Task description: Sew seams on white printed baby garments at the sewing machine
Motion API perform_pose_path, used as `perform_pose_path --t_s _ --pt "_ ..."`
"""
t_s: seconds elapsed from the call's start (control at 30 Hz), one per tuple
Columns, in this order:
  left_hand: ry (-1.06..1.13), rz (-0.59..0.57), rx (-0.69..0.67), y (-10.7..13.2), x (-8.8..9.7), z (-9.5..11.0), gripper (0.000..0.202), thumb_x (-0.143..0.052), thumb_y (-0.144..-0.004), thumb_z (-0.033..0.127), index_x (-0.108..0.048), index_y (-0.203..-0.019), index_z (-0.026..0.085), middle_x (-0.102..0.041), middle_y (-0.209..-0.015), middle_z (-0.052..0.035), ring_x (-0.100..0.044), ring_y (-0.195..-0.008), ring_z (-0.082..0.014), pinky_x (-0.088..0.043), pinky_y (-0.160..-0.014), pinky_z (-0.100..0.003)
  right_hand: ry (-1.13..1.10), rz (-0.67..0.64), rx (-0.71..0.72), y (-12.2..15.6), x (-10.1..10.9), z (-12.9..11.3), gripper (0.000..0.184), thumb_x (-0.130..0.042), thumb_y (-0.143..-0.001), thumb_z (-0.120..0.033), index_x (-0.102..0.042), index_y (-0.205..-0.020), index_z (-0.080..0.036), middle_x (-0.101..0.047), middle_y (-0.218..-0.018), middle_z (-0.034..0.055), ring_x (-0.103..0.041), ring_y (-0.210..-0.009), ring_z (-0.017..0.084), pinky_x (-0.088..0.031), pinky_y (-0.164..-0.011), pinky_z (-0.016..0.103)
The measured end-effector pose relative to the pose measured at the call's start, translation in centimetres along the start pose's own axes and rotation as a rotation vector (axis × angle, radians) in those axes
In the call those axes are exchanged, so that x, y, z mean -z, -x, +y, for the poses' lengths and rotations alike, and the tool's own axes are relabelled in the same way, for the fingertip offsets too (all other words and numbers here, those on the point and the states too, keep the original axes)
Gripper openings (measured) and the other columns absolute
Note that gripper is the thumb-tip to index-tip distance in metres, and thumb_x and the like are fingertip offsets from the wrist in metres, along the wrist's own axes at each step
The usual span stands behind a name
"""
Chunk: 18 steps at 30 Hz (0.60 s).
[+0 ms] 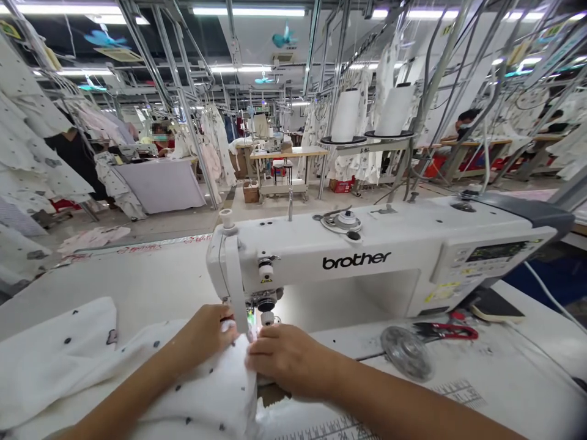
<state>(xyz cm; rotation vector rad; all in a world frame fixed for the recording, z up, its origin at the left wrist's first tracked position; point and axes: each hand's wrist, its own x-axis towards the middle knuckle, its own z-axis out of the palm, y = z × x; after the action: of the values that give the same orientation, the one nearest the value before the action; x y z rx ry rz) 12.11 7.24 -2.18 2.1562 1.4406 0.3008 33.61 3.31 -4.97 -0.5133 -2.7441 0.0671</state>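
Observation:
White fabric with small dark prints (202,385) spreads over the left of the table and runs up to the needle area of a white sewing machine (293,244). Left of the needle, my left hand (208,333) is closed on the fabric, fingers curled at its edge. My right hand (287,360) pinches the same fabric just to the right, close by the presser foot. The foot and the needle tip are mostly hidden behind my fingers. A lit spot shows under the machine head.
Right of my hands lie a clear round dish (407,353) and red-handled thread snips (452,331). A dark pad (498,305) sits by the machine's base. Ruler markings (334,431) run along the front. Thread cones (346,116) stand behind; people work farther back.

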Motion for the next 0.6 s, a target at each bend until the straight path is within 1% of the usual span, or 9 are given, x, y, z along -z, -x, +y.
perform_pose_path --t_s 0.03,0.1,0.17,0.23,0.33,0.43,0.5,0.6 --pt "-0.007 -0.002 -0.006 0.5 -0.1 0.0 0.014 -0.055 -0.076 0.030 -0.060 -0.068 0.021 -0.060 -0.065 0.0009 -0.057 -0.069 -0.0193 -0.040 -0.063 -0.027 0.003 0.007 0.043 0.0 0.1 -0.2 0.007 -0.056 -0.097 -0.020 -0.061 -0.094 -0.015 -0.066 -0.093 0.0024 -0.053 -0.082 0.017 -0.044 -0.080 0.028" --pt "-0.016 -0.008 -0.022 1.5 -0.3 0.0 0.013 -0.054 -0.079 0.031 -0.059 -0.072 0.021 -0.059 -0.068 0.0012 -0.055 -0.068 -0.0185 -0.039 -0.063 -0.027 0.040 0.033 0.101 0.1 0.3 -0.8 0.013 -0.053 -0.097 -0.016 -0.060 -0.087 -0.017 -0.064 -0.086 -0.0001 -0.050 -0.077 0.016 -0.042 -0.075 0.029" --pt "-0.010 0.001 -0.039 2.4 -0.5 0.1 0.013 -0.051 -0.083 0.032 -0.058 -0.079 0.021 -0.059 -0.073 0.0013 -0.054 -0.070 -0.0179 -0.040 -0.066 -0.027 0.099 0.056 0.126 0.2 0.4 -1.2 0.016 -0.053 -0.096 -0.012 -0.060 -0.082 -0.017 -0.062 -0.081 -0.0012 -0.049 -0.073 0.016 -0.041 -0.069 0.030" --pt "0.004 0.009 -0.047 2.8 -0.7 0.2 0.016 -0.046 -0.087 0.033 -0.055 -0.081 0.021 -0.059 -0.076 0.0014 -0.054 -0.071 -0.0175 -0.040 -0.067 -0.027 0.131 0.084 0.131 0.2 0.4 -1.4 0.015 -0.055 -0.096 -0.013 -0.060 -0.083 -0.016 -0.061 -0.079 -0.0008 -0.048 -0.071 0.016 -0.040 -0.065 0.030" --pt "0.013 0.016 -0.029 2.7 -0.7 0.4 0.018 -0.043 -0.089 0.033 -0.051 -0.077 0.021 -0.057 -0.074 0.0016 -0.053 -0.071 -0.0175 -0.039 -0.066 -0.027 0.122 0.134 0.111 0.2 0.2 -1.3 0.011 -0.052 -0.098 -0.014 -0.061 -0.091 -0.014 -0.063 -0.084 0.0021 -0.053 -0.074 0.016 -0.042 -0.066 0.028" --pt "-0.009 0.033 -0.006 2.3 -0.7 0.4 0.015 -0.043 -0.086 0.029 -0.049 -0.074 0.021 -0.055 -0.072 0.0021 -0.053 -0.070 -0.0175 -0.038 -0.066 -0.028 0.096 0.146 0.064 0.2 0.2 -1.1 0.011 -0.050 -0.101 -0.016 -0.060 -0.098 -0.013 -0.065 -0.091 0.0055 -0.057 -0.081 0.015 -0.046 -0.071 0.027" --pt "-0.026 0.047 -0.004 2.0 -0.9 0.3 0.013 -0.044 -0.083 0.025 -0.046 -0.071 0.021 -0.054 -0.070 0.0023 -0.052 -0.069 -0.0173 -0.037 -0.066 -0.028 0.075 0.129 0.039 0.1 0.2 -1.0 0.013 -0.047 -0.102 -0.017 -0.059 -0.099 -0.013 -0.065 -0.092 0.0065 -0.058 -0.082 0.015 -0.047 -0.073 0.026" --pt "-0.034 0.054 -0.008 1.7 -1.1 0.1 0.012 -0.044 -0.081 0.024 -0.044 -0.069 0.021 -0.053 -0.069 0.0022 -0.052 -0.069 -0.0175 -0.036 -0.066 -0.029 0.063 0.093 0.023 0.1 0.3 -0.8 0.017 -0.044 -0.102 -0.016 -0.059 -0.094 -0.012 -0.064 -0.091 0.0074 -0.055 -0.078 0.017 -0.047 -0.072 0.028"
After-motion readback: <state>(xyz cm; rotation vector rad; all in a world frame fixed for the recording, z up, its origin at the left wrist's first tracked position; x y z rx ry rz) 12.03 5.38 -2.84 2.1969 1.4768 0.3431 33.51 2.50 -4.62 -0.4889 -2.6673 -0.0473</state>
